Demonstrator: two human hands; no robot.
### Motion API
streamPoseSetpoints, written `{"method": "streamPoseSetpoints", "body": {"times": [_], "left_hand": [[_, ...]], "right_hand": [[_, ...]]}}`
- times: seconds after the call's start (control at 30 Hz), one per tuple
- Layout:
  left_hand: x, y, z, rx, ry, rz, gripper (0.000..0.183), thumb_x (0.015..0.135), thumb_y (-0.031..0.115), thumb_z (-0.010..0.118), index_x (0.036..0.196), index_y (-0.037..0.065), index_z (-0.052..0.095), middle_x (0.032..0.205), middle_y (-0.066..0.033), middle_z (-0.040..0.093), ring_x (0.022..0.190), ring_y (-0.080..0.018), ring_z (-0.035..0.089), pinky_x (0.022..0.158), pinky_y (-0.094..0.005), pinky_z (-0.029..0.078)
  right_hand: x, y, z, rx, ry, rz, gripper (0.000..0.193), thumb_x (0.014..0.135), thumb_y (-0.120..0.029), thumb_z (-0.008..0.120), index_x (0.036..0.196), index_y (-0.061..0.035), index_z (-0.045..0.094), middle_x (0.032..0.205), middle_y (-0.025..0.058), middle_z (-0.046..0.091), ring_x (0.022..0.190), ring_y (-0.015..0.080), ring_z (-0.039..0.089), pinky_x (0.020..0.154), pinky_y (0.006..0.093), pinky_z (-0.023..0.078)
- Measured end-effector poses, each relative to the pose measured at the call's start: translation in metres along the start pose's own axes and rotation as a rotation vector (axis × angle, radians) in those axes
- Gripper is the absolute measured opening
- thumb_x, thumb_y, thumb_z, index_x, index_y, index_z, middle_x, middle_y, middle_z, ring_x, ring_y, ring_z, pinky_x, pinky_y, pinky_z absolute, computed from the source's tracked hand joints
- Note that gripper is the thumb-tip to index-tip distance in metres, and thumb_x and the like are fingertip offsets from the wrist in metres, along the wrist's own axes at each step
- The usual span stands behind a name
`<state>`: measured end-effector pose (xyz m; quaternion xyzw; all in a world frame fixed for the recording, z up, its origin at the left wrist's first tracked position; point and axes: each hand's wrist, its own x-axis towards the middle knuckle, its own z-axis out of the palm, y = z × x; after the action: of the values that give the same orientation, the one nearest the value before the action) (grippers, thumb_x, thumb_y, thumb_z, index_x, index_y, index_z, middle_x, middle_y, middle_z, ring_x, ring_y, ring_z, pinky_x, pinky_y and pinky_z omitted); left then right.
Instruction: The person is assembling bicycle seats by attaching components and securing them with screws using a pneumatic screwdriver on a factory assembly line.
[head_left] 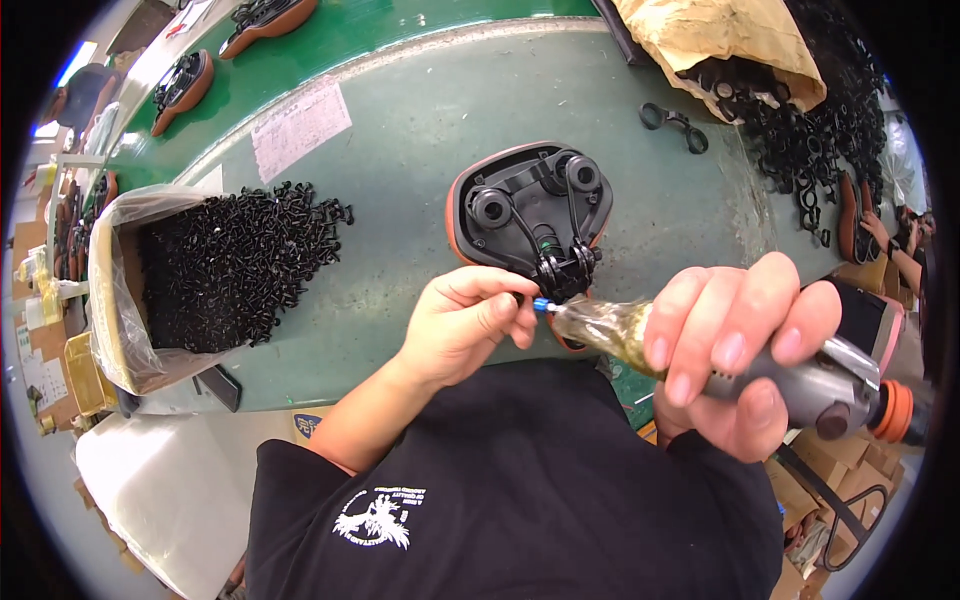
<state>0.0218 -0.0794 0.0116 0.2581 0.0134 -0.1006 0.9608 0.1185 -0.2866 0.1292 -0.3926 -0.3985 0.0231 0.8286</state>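
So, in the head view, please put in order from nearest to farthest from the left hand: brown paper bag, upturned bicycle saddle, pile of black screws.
1. Upturned bicycle saddle: just beyond the left hand.
2. Pile of black screws: left side.
3. Brown paper bag: far upper right.

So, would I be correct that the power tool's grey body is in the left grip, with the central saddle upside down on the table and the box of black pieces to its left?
Not quite: the head view shows the power tool's grey body in the right grip. The central saddle is upside down on the table, with the box of black pieces to its left.
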Motion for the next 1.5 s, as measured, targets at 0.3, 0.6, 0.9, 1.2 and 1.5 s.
{"method": "streamPoseSetpoints", "body": {"times": [0.3,0.6,0.9,1.2,1.5], "left_hand": [[0.012,-0.013,0.0,0.16,-0.027,0.212,0.025,0.094,-0.01,0.073,0.118,-0.005,0.075,0.116,-0.0191,0.073,0.1,-0.026,0.074,0.09,-0.0372,0.063],[0.02,0.003,-0.005,0.646,-0.098,0.377,0.029,0.087,-0.012,0.079,0.115,-0.005,0.078,0.107,-0.0174,0.077,0.098,-0.0234,0.075,0.085,-0.0325,0.062],[0.021,0.012,0.001,0.295,-0.168,-0.007,0.021,0.1,0.0,0.072,0.119,-0.007,0.076,0.104,-0.0184,0.076,0.083,-0.0236,0.077,0.075,-0.0358,0.064],[0.043,0.041,-0.024,1.67,0.163,0.948,0.048,0.077,0.007,0.078,0.123,-0.004,0.065,0.117,-0.0175,0.067,0.106,-0.0351,0.064,0.093,-0.0443,0.052],[0.068,0.01,-0.04,1.778,0.504,0.864,0.056,0.065,0.019,0.087,0.115,0.006,0.064,0.107,-0.0126,0.067,0.101,-0.0345,0.065,0.088,-0.0466,0.049]], "right_hand": [[0.003,0.005,-0.007,-0.021,-0.108,0.032,0.031,0.096,-0.006,0.063,0.12,-0.0094,0.044,0.109,0.0117,0.058,0.071,0.0195,0.068,0.075,0.0397,0.059],[0.006,0.003,-0.012,-0.016,-0.077,0.154,0.033,0.099,-0.012,0.067,0.122,-0.0092,0.044,0.111,0.0136,0.057,0.073,0.0211,0.069,0.076,0.0409,0.058],[0.006,0.015,-0.018,0.084,-0.123,0.007,0.031,0.099,-0.013,0.071,0.117,-0.0095,0.047,0.11,0.0113,0.062,0.074,0.0215,0.072,0.075,0.0388,0.062],[0.014,0.015,-0.014,-0.21,-0.123,-0.066,0.026,0.1,-0.013,0.064,0.12,-0.0112,0.048,0.108,0.0097,0.058,0.069,0.0158,0.064,0.067,0.0352,0.057],[0.029,0.062,0.003,-0.253,-0.202,0.075,0.031,0.099,-0.009,0.058,0.128,-0.0125,0.051,0.107,0.0124,0.055,0.074,0.0206,0.062,0.077,0.0456,0.052]]}}
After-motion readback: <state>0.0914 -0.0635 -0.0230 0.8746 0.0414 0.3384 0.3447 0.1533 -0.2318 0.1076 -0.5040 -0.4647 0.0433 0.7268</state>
